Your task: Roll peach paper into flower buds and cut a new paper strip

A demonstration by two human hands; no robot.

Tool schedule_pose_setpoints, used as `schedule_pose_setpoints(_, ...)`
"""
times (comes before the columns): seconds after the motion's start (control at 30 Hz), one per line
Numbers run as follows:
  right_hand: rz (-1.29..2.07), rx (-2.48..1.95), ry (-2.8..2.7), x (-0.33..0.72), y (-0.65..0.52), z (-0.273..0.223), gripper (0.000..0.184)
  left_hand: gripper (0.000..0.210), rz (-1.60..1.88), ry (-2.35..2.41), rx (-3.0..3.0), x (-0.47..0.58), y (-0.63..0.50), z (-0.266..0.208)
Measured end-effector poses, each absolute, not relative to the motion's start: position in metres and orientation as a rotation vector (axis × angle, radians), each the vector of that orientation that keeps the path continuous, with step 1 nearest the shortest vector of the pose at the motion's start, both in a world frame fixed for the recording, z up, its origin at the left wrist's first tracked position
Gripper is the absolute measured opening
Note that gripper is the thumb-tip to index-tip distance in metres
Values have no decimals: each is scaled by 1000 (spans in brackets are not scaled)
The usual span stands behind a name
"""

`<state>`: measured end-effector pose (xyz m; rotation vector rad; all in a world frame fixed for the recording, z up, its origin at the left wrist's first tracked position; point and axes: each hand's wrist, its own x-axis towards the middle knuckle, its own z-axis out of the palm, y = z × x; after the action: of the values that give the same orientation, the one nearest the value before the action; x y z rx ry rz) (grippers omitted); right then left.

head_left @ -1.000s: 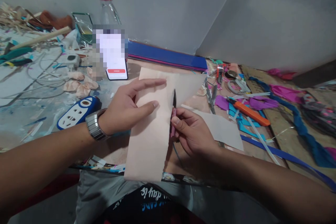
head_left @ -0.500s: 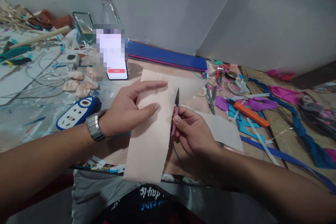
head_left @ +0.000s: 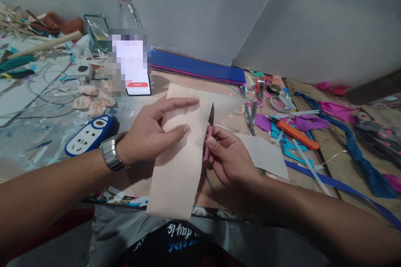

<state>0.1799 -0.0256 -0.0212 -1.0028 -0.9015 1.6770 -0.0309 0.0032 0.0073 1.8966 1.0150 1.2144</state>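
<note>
A pale peach sheet of paper (head_left: 175, 175) lies folded lengthwise, its lower end reaching over the table's front edge. My left hand (head_left: 163, 127) rests on it with thumb and index finger spread, pressing the sheet down. My right hand (head_left: 230, 154) is closed around the pink handle of a small knife (head_left: 211, 114). The dark blade points away from me at the sheet's right edge, where the edge looks slightly ragged below. Beyond the blade, a thin flap of the paper extends to the right. Another pale piece of paper (head_left: 266, 156) sits beyond my right hand.
A phone (head_left: 138, 87) leans against a red-capped bottle (head_left: 125, 12). Left of my wrist is a blue-and-white power strip (head_left: 89, 135). Blue strips (head_left: 197, 66) lie along the wall. An orange utility knife (head_left: 294, 133), scissors (head_left: 249, 117) and fabric scraps (head_left: 338, 110) clutter the right.
The whole view has shifted slightly. My left hand stays on the paper, and the knife in my right hand has barely moved at the sheet's edge.
</note>
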Motion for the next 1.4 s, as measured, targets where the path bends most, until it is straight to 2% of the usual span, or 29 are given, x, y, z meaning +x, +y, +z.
schedule_pose_setpoints(0.9,1698,-1015,-788,180,-24,-18,43,46,1167,1013,1961,-29,-2,7)
schedule_pose_setpoints(1.4,1682,-968,-781,180,-21,-15,38,46,1145,1014,1913,-24,-5,6)
